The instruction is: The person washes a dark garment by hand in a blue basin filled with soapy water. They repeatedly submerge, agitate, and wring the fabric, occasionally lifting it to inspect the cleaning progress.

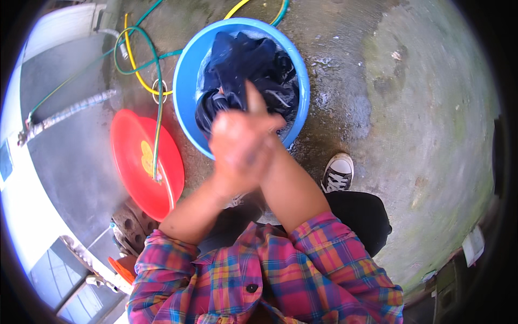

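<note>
My left hand (234,139) and my right hand (267,121) overlap, blurred, above the near rim of a round blue plastic basin (183,109). The left hand lies across the right wrist or hand; which fingers belong to which hand is hard to tell. One extended finger or thumb points towards the basin's middle, over dark wet cloth (243,56). The bunched cloth, navy and black, fills much of the basin, with sudsy water around it. Whether either hand holds anything is hidden by the overlap and blur.
A red plastic basin (172,162) is at the left, with a green hose (158,105) running into it. A yellow hose (141,83) crosses the wet concrete floor (404,121). My sneaker (339,174) is right of the blue basin. Perforated bricks (131,222) lie lower left.
</note>
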### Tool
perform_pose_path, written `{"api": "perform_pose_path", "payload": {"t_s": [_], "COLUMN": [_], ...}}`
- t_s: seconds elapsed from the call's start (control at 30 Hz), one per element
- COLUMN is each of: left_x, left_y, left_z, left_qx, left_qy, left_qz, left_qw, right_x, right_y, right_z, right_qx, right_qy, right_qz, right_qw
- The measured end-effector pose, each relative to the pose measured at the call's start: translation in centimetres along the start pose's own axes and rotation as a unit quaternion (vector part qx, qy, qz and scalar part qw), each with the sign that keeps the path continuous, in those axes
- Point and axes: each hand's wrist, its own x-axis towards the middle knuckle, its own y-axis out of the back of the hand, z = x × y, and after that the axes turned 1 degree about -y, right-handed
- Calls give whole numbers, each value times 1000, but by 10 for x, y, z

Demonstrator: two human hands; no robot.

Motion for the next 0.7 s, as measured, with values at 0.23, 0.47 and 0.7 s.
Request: {"api": "perform_pose_path", "payload": {"t_s": [0.23, 0.47, 0.7], "left_x": [47, 1, 6], "left_y": [6, -14, -8], "left_z": [-60, -4, 25], "left_qx": [123, 23, 19], "left_qy": [279, -8, 135], "left_qz": [14, 34, 39], "left_qw": [952, 999, 990], "right_x": [10, 9, -12], "right_y": [-13, 24, 2], "right_z": [38, 12, 14], "right_qx": [14, -140, -108], "right_qy": [132, 217, 159], "right_qz": [115, 63, 70], "right_qw": [984, 964, 979]}}
